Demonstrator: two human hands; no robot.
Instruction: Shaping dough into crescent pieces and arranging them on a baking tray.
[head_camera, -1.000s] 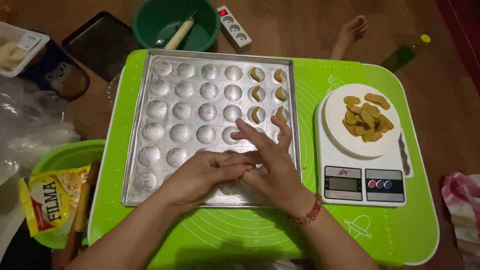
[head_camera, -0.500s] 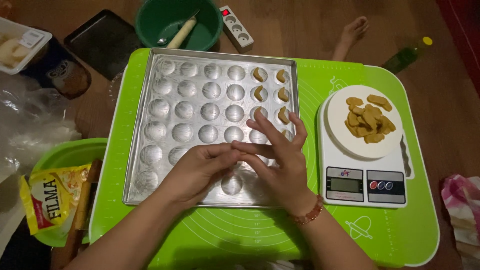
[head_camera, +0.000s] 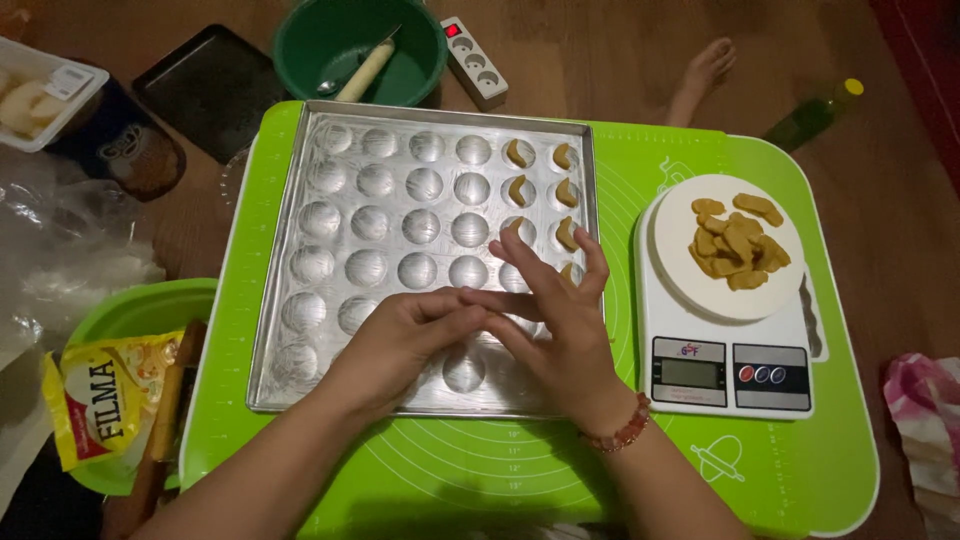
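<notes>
My left hand (head_camera: 400, 335) and my right hand (head_camera: 565, 330) meet over the near right part of a silver baking tray (head_camera: 275, 250) with round wells. The left fingertips press against the right hand, whose fingers are spread and point away from me. Anything between the hands is hidden. A beaded bracelet (head_camera: 620, 430) circles my right wrist. Several folded dough pieces (head_camera: 518, 152) sit in the tray's two right-hand columns. More dough pieces (head_camera: 735, 240) lie on a white plate (head_camera: 680, 280) on a white kitchen scale (head_camera: 730, 375) to the right.
The tray and scale rest on a green mat (head_camera: 700, 470). Behind are a green bowl (head_camera: 330, 40) holding a utensil, a power strip (head_camera: 475, 60), a dark tray (head_camera: 210, 90), a bottle (head_camera: 815, 115) and someone's foot (head_camera: 705, 70). At left, a green basin (head_camera: 130, 310) holds a yellow packet (head_camera: 95, 400) and a rolling pin (head_camera: 165, 420).
My hands have stayed together over the tray, sliding against each other. The right hand's fingers have shifted a little towards the filled wells.
</notes>
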